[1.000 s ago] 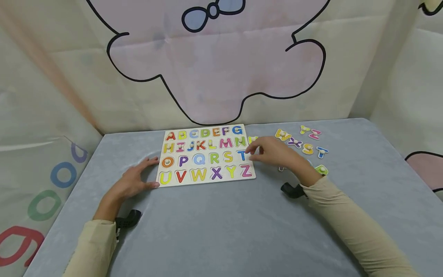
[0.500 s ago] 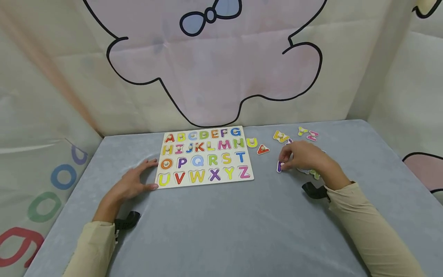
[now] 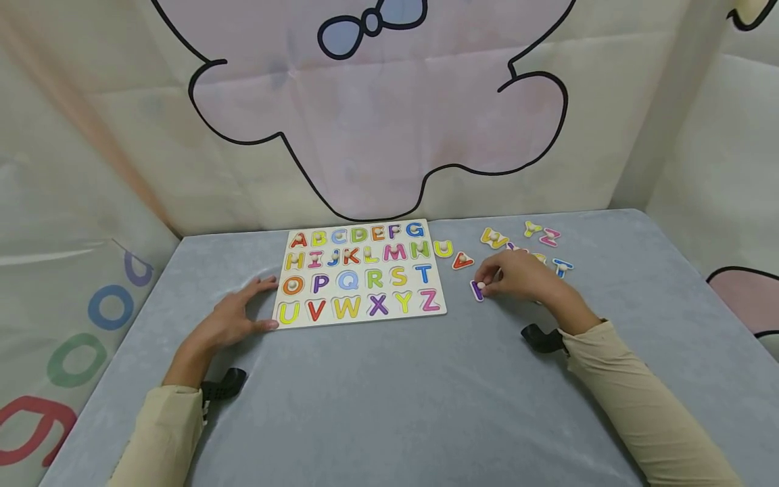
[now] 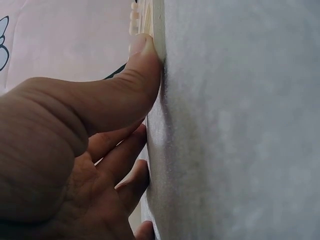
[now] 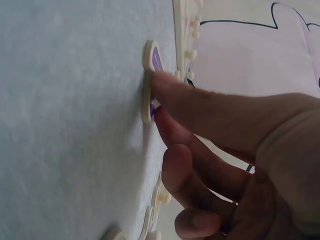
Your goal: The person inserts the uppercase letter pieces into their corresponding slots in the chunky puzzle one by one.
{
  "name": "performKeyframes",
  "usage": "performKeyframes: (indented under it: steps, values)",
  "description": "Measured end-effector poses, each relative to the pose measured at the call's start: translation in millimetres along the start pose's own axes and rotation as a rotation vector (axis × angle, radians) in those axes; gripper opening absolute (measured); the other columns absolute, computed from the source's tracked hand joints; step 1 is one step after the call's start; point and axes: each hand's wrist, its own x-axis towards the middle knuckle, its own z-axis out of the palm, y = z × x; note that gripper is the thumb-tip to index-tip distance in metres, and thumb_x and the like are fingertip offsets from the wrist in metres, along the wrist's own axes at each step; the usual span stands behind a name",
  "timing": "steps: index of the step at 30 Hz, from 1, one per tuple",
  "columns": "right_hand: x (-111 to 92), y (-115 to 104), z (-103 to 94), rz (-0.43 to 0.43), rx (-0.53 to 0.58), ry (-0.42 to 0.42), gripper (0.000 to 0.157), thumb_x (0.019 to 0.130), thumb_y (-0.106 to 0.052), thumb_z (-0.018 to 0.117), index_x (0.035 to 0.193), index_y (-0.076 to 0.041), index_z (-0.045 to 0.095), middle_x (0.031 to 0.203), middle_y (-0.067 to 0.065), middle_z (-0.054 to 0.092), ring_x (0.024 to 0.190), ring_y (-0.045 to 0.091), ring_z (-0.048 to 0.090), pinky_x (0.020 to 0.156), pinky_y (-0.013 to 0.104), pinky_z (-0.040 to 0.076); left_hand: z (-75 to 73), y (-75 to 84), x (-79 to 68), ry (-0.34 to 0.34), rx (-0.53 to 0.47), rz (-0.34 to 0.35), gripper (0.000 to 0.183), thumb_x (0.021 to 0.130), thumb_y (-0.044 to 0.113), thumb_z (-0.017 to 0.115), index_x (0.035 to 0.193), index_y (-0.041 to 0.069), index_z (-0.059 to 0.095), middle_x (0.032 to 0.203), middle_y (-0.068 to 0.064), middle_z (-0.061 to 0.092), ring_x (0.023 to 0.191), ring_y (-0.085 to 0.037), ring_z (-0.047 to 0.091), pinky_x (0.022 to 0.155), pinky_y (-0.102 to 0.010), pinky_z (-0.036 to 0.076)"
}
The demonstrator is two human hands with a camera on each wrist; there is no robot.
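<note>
A pale alphabet puzzle board (image 3: pixel 359 294) lies at the middle back of the table, its top two rows carrying knobbed letters. My left hand (image 3: pixel 231 321) rests at the board's left edge, fingers extended, thumb against the near corner; the left wrist view shows the thumb (image 4: pixel 142 75) along the rim. To the right of the board, my right hand (image 3: pixel 514 274) pinches a purple letter piece (image 3: pixel 477 291) by its knob between thumb and fingertips. In the right wrist view that purple piece (image 5: pixel 157 59) stays close over the cloth, partly hidden by the thumb.
A yellow U piece (image 3: pixel 443 249) and a red V piece (image 3: pixel 462 261) lie just right of the board. Farther right are a yellow W (image 3: pixel 494 238), a blue T (image 3: pixel 562 265), a pink Z (image 3: pixel 550 237) and several others, some hidden behind the right hand. A printed backdrop (image 3: pixel 359 135) stands behind the table.
My right hand has left the board's right edge, gone right to the purple letter piece, and then shifted slightly left with it. The left hand has stayed in place.
</note>
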Motion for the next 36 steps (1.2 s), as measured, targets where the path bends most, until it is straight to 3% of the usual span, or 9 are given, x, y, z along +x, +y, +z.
performKeyframes:
  steps: [6, 10, 17, 25, 32, 36]
  values:
    - [5, -4, 2.7, -0.006, 0.015, 0.014, 0.012, 0.084, -0.016, 0.079, 0.096, -0.015, 0.077, 0.084, -0.002, 0.07, 0.08, 0.015, 0.057, 0.068, 0.027, 0.044, 2.3, -2.0, -2.1, 0.002, -0.016, -0.012, 0.083, 0.081, 0.022, 0.082, 0.151, 0.013, 0.039, 0.164, -0.019, 0.025, 0.149, -0.053, 0.013, 0.112, -0.074, 0.016]
    - [14, -19, 6.1, -0.042, 0.048, 0.044, 0.012, 0.083, -0.015, 0.08, 0.095, -0.014, 0.076, 0.083, -0.002, 0.07, 0.077, 0.015, 0.056, 0.066, 0.028, 0.043, 2.7, -2.6, -3.3, 0.003, -0.012, -0.019, 0.083, 0.081, 0.022, 0.082, 0.151, 0.012, 0.039, 0.164, -0.02, 0.024, 0.149, -0.054, 0.013, 0.112, -0.074, 0.016]
    - [49, -75, 22.4, -0.071, 0.065, 0.0, 0.012, 0.086, -0.02, 0.078, 0.097, -0.017, 0.077, 0.087, -0.002, 0.071, 0.083, 0.016, 0.057, 0.069, 0.027, 0.043, 3.0, -4.8, -2.5, 0.004, -0.011, -0.027, 0.083, 0.081, 0.022, 0.083, 0.15, 0.013, 0.039, 0.164, -0.019, 0.024, 0.149, -0.053, 0.013, 0.112, -0.074, 0.016]
    - [92, -142, 49.5, -0.161, 0.096, -0.026, 0.008, 0.087, -0.021, 0.078, 0.094, -0.018, 0.077, 0.088, -0.004, 0.071, 0.084, 0.012, 0.059, 0.072, 0.023, 0.043, 6.6, -4.4, 1.0, 0.004, -0.009, -0.033, 0.083, 0.081, 0.023, 0.082, 0.151, 0.015, 0.039, 0.165, -0.017, 0.023, 0.149, -0.054, 0.012, 0.112, -0.074, 0.015]
    - [121, -181, 65.3, -0.125, 0.133, -0.058, 0.007, 0.088, -0.021, 0.077, 0.094, -0.018, 0.076, 0.086, -0.004, 0.068, 0.076, 0.01, 0.055, 0.059, 0.02, 0.041, 5.1, -1.8, 2.3, 0.014, -0.006, -0.022, 0.082, 0.082, 0.021, 0.082, 0.151, 0.015, 0.039, 0.165, -0.017, 0.024, 0.15, -0.053, 0.012, 0.113, -0.075, 0.012]
    - [135, -196, 76.6, -0.137, 0.136, -0.046, 0.008, 0.088, -0.02, 0.077, 0.094, -0.016, 0.076, 0.081, -0.004, 0.066, 0.074, 0.008, 0.053, 0.063, 0.019, 0.04, 3.6, -1.6, 1.1, 0.016, -0.009, -0.02, 0.081, 0.082, 0.021, 0.082, 0.151, 0.014, 0.04, 0.164, -0.018, 0.024, 0.15, -0.052, 0.011, 0.113, -0.075, 0.011]
